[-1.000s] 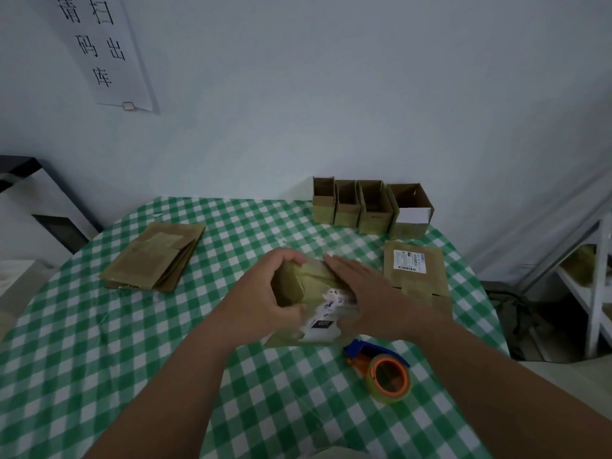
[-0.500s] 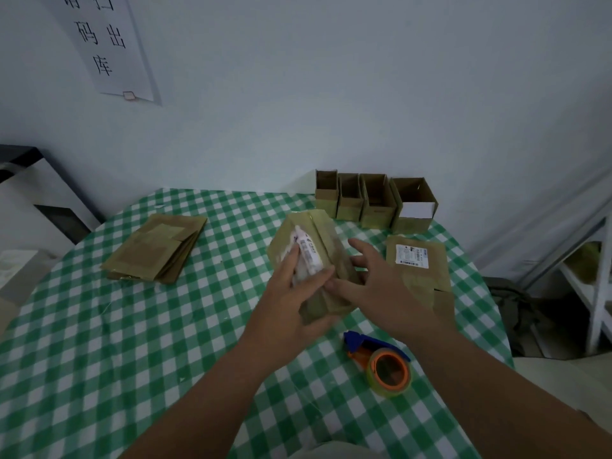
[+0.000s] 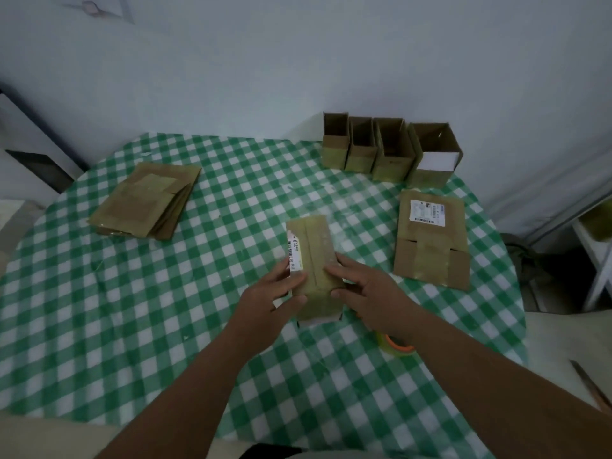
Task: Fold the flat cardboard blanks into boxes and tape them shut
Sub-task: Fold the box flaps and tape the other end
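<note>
Since half a second ago, item one, the folded box (image 3: 313, 260), has come down from a tilted hold in the air to lie on the desk (image 3: 132, 309), long axis pointing away from me, a taped seam running along its top face and a white barcode label (image 3: 294, 254) on its left edge.

Left hand (image 3: 265, 301): I see its fingers curled on the box's near left side, thumb against the near end; grip holding the box.

Right hand (image 3: 367, 293): fingers spread and fairly straight, tips pressing the top face and right edge; grip wide, resting on the box, not curled round it.

Tape dispenser (image 3: 397, 346): orange roll, mostly hidden under my right wrist, on the desk just near of the box.

Flat blank (image 3: 430, 240): right of the box, apart from it, white label at its far end, flaps toward me.

Stack of flat blanks (image 3: 145, 200): far left of the desk, well apart.

Row of open boxes (image 3: 387, 147): four, upright, side by side at the far edge by the wall (image 3: 298, 61).

Desk covering: green and white check cloth.
</note>
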